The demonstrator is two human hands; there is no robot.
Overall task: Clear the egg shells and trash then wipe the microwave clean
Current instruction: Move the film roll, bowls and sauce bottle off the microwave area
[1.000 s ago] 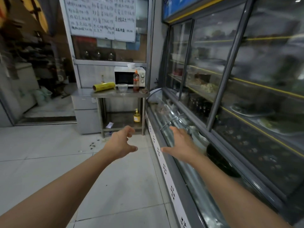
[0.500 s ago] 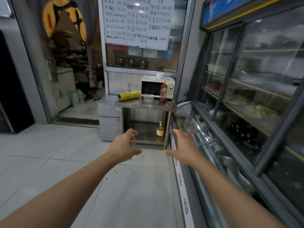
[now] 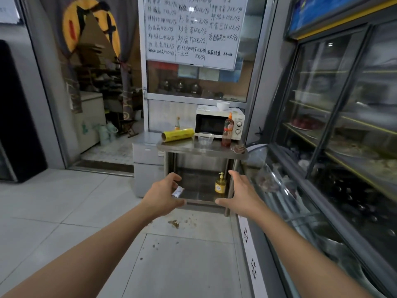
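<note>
Step in hand, as I read it: approach phase. Nothing cleared or wiped yet, both hands hold nothing.

Scene, big to small:
- Glass display fridge runs down the right side, tiled floor ahead.
- Steel table stands at the end of the aisle, against the wall panel, with a lower shelf.
- Microwave sits on the tabletop at the back right, door closed, white bowl on its roof.
- In front of it: yellow film roll lying on its side to the left, clear plastic tub in the middle, sauce bottle upright, overlapping the control-panel side from this view.
- Brownish scraps at the table's right front corner: probably the egg shells, too small to confirm.
- Crumbs on the floor in front of the table; a small white packet on the lower shelf edge, soap pump bottle beside it.

Hands: left hand and right hand are out in front, apart from each other, fingers loosely spread and slightly curled, thumbs inward. The packet shows just past the left fingertips in view, but I can't tell depth; contact looks unlikely.

Microwave and the scraps are well beyond both hands, higher in frame and further off.

Next move calls for closing in on the table, then picking the scraps off the corner first. A bin and a cloth aren't visible, so those need finding.
</note>
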